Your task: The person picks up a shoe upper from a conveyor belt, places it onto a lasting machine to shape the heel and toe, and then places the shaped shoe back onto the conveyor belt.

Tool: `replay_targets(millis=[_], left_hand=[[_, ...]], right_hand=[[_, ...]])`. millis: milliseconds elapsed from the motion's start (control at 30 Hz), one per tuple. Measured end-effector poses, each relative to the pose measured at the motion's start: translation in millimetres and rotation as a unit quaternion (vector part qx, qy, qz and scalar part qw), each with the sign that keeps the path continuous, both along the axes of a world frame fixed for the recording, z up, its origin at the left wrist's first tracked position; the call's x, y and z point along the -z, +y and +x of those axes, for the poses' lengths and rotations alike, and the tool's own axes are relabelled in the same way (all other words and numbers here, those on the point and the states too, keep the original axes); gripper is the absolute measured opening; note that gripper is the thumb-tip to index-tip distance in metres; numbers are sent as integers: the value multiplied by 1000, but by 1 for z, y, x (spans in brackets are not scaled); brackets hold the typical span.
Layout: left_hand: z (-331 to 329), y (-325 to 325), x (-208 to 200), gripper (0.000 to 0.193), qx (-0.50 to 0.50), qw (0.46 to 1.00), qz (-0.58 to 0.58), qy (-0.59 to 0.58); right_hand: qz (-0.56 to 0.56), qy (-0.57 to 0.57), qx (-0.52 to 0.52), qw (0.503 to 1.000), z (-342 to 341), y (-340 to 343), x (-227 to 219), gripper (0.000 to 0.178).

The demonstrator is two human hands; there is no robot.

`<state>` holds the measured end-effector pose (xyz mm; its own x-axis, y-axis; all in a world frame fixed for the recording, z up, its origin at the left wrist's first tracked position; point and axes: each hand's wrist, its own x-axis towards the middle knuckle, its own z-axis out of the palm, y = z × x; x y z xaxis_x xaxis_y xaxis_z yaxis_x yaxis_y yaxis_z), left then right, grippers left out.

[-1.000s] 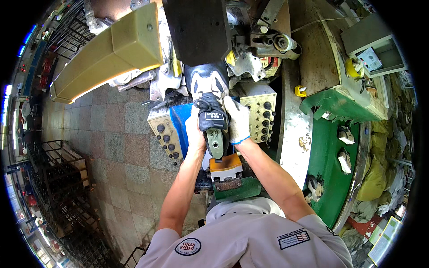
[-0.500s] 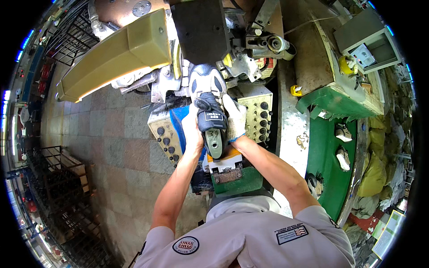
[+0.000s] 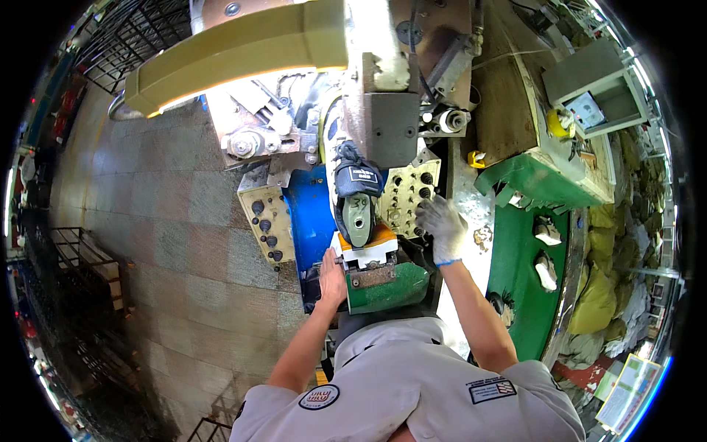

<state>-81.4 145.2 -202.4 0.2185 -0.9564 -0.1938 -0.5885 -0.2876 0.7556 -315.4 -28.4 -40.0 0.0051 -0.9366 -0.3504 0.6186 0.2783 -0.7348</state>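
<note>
A dark and white shoe [image 3: 358,179] on a green last [image 3: 359,218] sits in the machine, its toe hidden among the clamp parts. The last's heel end rests by an orange and white block [image 3: 378,241]. My bare left hand [image 3: 332,280] is beside the green-covered support [image 3: 390,289] below the shoe, fingers stretched out, with nothing seen in it. In a whitish work glove, my right hand [image 3: 443,227] hovers right of the shoe, next to the cream panel with black knobs [image 3: 403,197]. Its fingers are apart and hold nothing.
Above the shoe hang a black block [image 3: 391,129] and a long yellow-tan cover [image 3: 236,55]. A second knob panel [image 3: 264,225] stands left of a blue plate [image 3: 309,210]. At right, more shoes [image 3: 546,271] lie on a green surface [image 3: 515,254] below a worn bench [image 3: 549,177].
Both hands have let go of the shoe. My left has drawn back toward the support, my right has moved off to the right. The machine's clamp parts now cover the shoe's toe.
</note>
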Motion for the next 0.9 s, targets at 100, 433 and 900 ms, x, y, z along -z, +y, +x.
replay_targets(millis=[100, 433, 900], left_hand=[[-2, -13, 12, 65, -19, 1000, 1, -7], [22, -44, 0, 50, -19, 993, 102, -54], [4, 12, -367, 79, -153, 965, -72, -201]], right_hand=[[57, 58, 23, 996, -23, 15, 1, 45], [47, 88, -71, 992, -7, 6, -15, 46], [-254, 165, -268, 915, 81, 83, -161, 67]])
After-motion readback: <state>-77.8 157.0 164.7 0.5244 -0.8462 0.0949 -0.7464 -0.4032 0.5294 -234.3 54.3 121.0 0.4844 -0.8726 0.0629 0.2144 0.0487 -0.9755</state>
